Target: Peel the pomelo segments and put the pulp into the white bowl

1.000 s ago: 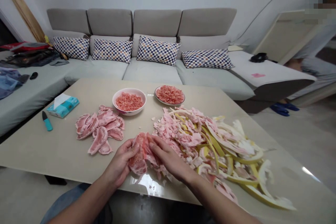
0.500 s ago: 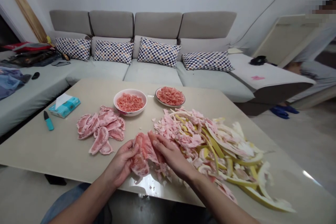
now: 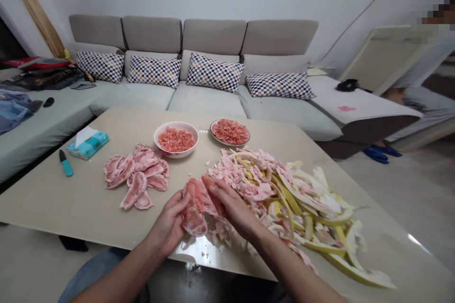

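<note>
Between my hands, over the table's near edge, is a pink pomelo segment (image 3: 194, 220) with its membrane stretched apart. My left hand (image 3: 171, 220) grips its left part, the thumb on top. My right hand (image 3: 231, 206) is closed on the right part of the same segment; its fingertips are partly hidden. To the left lies a pile of pomelo segments (image 3: 137, 184) in their skins. Behind my hands stand a white bowl (image 3: 195, 144) of pink pulp and a dark-rimmed plate (image 3: 215, 136) heaped with pulp. Right of my right hand spreads a heap of peel and pith (image 3: 284, 194).
A teal-handled knife (image 3: 66, 165) and a blue tissue pack (image 3: 88, 147) lie at the table's left. Beyond the table (image 3: 117, 123) runs a grey sofa (image 3: 202, 99) with checked cushions (image 3: 215, 72). A person (image 3: 423, 75) is partly visible at the far right.
Both hands and the segment have shifted slightly to the right, with the membrane between them spread a little wider. The piles, bowl and plate stay put.
</note>
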### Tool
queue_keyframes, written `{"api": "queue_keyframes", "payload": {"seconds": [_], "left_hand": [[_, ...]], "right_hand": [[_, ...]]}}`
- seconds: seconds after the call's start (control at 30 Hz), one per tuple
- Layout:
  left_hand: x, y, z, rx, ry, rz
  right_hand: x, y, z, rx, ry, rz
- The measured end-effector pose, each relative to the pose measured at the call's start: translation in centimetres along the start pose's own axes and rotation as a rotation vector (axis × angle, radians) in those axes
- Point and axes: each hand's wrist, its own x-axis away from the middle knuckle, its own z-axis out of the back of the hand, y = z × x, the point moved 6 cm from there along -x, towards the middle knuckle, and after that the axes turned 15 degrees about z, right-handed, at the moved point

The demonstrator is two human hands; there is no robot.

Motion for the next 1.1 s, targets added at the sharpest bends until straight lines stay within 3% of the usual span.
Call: {"api": "queue_keyframes", "payload": {"seconds": [0.33, 0.47, 0.57, 0.7, 0.83, 0.93, 1.1], "left_hand": [[-0.7, -0.8, 0.2, 0.038, 0.093, 0.038], [-1.0, -1.8, 0.0, 0.118, 0.182, 0.193], [-1.0, -2.0, -0.2, 0.121, 0.136, 0.286], [-0.9, -1.6, -0.1, 0.086, 0.010, 0.309], [-0.7, -1.8, 0.2, 0.027, -0.008, 0.372], [-0.6, -1.6, 0.5, -0.062, 0.039, 0.335], [-0.6, -1.0, 0.5, -0.293, 0.084, 0.102]], "right_hand": [[0.3, -0.3, -1.3, 0.263, -0.025, 0.113], [0.3, -0.3, -2.1, 0.201, -0.009, 0.191], [0.3, -1.1, -2.3, 0.221, -0.023, 0.253], [0.4, -2.4, -2.2, 0.302, -0.036, 0.281], [0.3, -2.6, -2.0, 0.330, -0.033, 0.277], [0.2, -1.8, -1.8, 0.249, -0.067, 0.243], [0.5, -0.6, -2.0, 0.188, -0.120, 0.125]]}}
